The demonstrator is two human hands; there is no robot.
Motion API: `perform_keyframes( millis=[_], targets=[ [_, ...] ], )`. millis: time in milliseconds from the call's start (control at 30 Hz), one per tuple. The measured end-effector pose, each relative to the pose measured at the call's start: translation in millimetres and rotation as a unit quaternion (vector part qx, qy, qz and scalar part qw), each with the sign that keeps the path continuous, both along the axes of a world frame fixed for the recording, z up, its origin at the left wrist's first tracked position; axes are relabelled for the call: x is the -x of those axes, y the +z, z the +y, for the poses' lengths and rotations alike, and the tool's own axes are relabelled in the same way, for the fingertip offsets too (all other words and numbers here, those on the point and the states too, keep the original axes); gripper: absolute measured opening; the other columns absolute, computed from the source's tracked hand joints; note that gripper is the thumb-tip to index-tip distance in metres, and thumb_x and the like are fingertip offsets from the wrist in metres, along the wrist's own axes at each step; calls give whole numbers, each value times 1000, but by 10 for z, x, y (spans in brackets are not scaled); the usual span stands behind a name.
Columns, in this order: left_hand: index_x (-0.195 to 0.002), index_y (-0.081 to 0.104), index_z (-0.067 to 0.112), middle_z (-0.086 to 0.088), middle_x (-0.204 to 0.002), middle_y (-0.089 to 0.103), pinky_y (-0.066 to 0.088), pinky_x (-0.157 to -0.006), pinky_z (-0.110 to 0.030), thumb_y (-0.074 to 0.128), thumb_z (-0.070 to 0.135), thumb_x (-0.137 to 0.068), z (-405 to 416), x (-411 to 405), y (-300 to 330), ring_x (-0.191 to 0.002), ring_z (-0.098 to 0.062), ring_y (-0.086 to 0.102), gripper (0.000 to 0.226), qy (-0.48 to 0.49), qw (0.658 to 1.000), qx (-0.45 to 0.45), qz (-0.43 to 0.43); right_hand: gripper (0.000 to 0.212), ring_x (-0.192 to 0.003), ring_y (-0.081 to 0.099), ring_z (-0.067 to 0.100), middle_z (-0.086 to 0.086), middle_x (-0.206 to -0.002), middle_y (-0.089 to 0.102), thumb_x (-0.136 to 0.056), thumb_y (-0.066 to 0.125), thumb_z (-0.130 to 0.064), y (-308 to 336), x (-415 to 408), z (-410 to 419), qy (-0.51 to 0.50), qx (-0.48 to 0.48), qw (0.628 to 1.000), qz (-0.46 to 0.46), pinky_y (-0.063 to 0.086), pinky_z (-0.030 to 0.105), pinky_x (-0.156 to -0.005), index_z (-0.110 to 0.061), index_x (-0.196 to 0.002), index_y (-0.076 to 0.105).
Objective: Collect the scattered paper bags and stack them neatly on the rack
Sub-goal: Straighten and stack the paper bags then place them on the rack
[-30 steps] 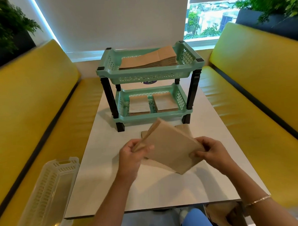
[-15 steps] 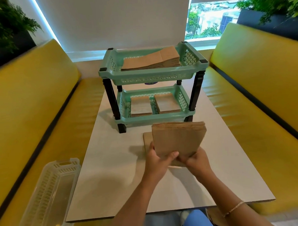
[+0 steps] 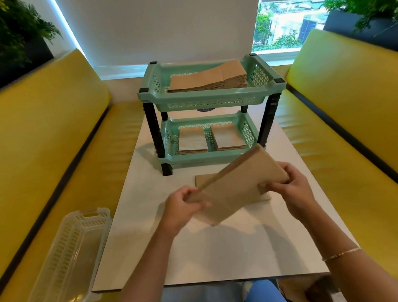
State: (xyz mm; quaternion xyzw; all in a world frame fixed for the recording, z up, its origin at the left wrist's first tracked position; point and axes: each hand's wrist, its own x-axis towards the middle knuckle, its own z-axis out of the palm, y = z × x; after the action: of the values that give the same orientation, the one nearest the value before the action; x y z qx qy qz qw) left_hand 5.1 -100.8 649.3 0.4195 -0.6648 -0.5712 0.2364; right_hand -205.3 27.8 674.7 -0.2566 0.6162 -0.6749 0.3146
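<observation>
The brown paper bags (image 3: pixel 240 185) held up over the table hide most of the bag lying flat (image 3: pixel 200 181) beneath them, and their count cannot be told. Parts of the left hand (image 3: pixel 184 207) and the right hand (image 3: pixel 292 188) sit behind the bags. The clear tray (image 3: pixel 68 259) at near left is blurred.

One head-worn wide-angle camera looks forward and down along the white table (image 3: pixel 219 251) from its near end; both forearms enter from below, close to the lens; the green rack (image 3: pixel 211 98) stands farther off, facing the window.
</observation>
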Motion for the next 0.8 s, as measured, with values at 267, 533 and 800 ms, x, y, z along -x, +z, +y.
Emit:
perform_keyframes(
  millis=[267, 533, 800],
  targets=[
    [-91, 61, 15, 2, -88, 69, 54, -68, -18, 71, -12, -69, 179, 26, -180, -83, -10, 65, 37, 56, 985, -60, 154, 46, -91, 60, 19, 0, -95, 67, -70, 68, 17, -437, -219, 166, -6, -91, 996, 16, 53, 33, -76, -23, -92, 63],
    [-104, 62, 16, 9, -94, 69, 53, -72, -14, 81, 0, -64, 271, 126, -345, -91, -8, 66, 48, 84, 990, -40, 104, 42, -94, 60, 23, 6, -99, 65, -70, 71, 14, -390, -314, 113, -48, -85, 995, -20, 49, 36, -84, -12, -101, 60],
    [-117, 57, 8, -6, -109, 65, 47, -79, -24, 82, 13, -69, 328, -11, -401, -95, -17, 59, 55, 49, 996, 3, -80, 46, -99, 56, 24, -2, -97, 61, -72, 71, 10, -464, -283, 192, 4, -121, 992, 39, 46, 20, -68, -27, -96, 58]
  ],
)
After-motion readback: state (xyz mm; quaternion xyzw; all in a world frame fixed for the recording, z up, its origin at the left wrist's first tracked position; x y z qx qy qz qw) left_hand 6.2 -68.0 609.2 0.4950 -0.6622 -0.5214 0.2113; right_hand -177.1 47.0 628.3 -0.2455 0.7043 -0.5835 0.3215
